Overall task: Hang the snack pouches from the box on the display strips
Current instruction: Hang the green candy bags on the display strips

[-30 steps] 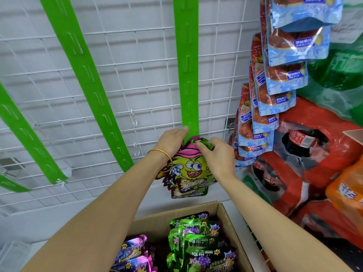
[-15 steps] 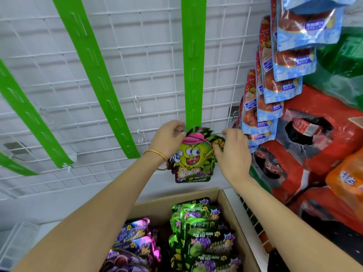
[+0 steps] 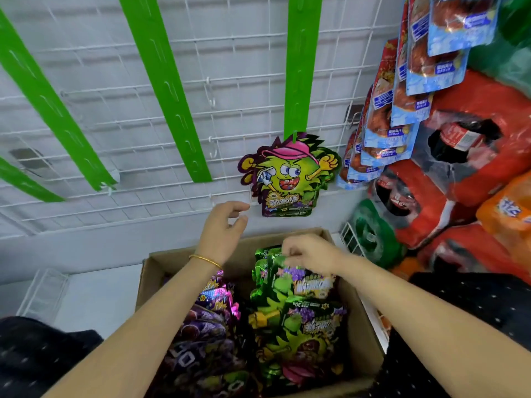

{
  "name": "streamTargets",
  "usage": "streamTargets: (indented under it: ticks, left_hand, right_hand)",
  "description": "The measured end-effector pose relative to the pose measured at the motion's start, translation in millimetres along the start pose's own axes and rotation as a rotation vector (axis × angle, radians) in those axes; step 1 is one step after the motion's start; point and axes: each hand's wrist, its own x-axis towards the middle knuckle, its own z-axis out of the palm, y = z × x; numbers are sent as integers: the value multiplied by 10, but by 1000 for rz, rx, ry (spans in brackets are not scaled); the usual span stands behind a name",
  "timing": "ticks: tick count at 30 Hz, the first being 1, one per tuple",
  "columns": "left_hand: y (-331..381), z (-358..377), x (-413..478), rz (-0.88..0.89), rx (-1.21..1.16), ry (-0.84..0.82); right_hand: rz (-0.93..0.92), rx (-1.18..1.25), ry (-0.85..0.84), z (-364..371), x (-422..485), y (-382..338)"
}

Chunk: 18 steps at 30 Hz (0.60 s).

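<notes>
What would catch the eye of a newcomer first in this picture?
A bright cartoon pouch hangs alone at the bottom of the rightmost green strip on the white wire grid. Below it, the right hand pinches a green pouch in the open cardboard box, while the left hand hovers empty.

Four green display strips [image 3: 298, 67] line the wire grid [image 3: 244, 67], with one cartoon snack pouch [image 3: 287, 173] hanging. One cardboard box [image 3: 169, 262] holds two stacks, green pouches [image 3: 301, 326] and purple pouches [image 3: 207, 326], too overlapped to count.
</notes>
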Motion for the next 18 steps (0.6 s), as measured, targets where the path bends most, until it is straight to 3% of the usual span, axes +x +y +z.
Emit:
streamTargets:
  ticks: [6,9,11,12,15,18]
  left_hand:
    - [37,-127,12,-281,-172,-79]
    - [47,-161,37,-383,-447,-94]
    - [43,-188,87,-324,-426,-86]
    - [59,-206,119,-266,-398,-67]
    - [276,-271,190,-76,-268,-9]
    - [586,-321,244,181,94,26]
  right_hand:
    - [61,771,593,-754,-219,-43]
    - [128,1023,699,-781,-243,20]
    - [225,1156,691,-744,-244,76]
    - [263,1121,704,-725,-230,106]
    - [349,528,803,-754,-215,56]
    - [64,52,1011,-906,-277,-319]
